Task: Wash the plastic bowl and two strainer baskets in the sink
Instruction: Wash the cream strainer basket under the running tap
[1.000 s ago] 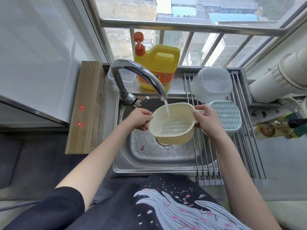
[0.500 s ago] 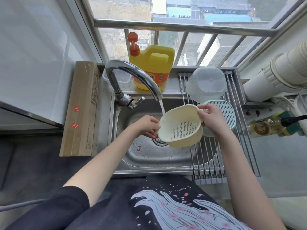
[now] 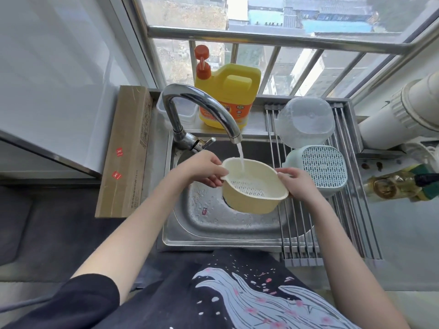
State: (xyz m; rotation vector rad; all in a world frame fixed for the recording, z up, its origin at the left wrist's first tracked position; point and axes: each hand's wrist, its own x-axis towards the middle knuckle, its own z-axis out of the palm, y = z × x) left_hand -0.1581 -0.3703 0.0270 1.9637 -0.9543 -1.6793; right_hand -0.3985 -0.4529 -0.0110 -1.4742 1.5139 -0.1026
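A cream strainer basket [image 3: 251, 200] is held upright over the steel sink [image 3: 213, 224], under the water running from the faucet [image 3: 202, 108]. My left hand [image 3: 204, 170] grips its left rim and my right hand [image 3: 297, 184] grips its right rim. A pale green strainer basket [image 3: 318, 169] lies upside down on the drying rack [image 3: 356, 222] to the right. Behind it a clear plastic bowl [image 3: 306, 122] also rests upside down on the rack.
A yellow detergent jug [image 3: 228, 96] with an orange pump stands behind the faucet. A long cardboard box [image 3: 126, 150] lies left of the sink. A white pipe [image 3: 403, 115] and a glass oil bottle [image 3: 394, 186] are at the right.
The cream basket was tilted toward the right half a second ago and is now level under the stream. Both hands have shifted along its rim.
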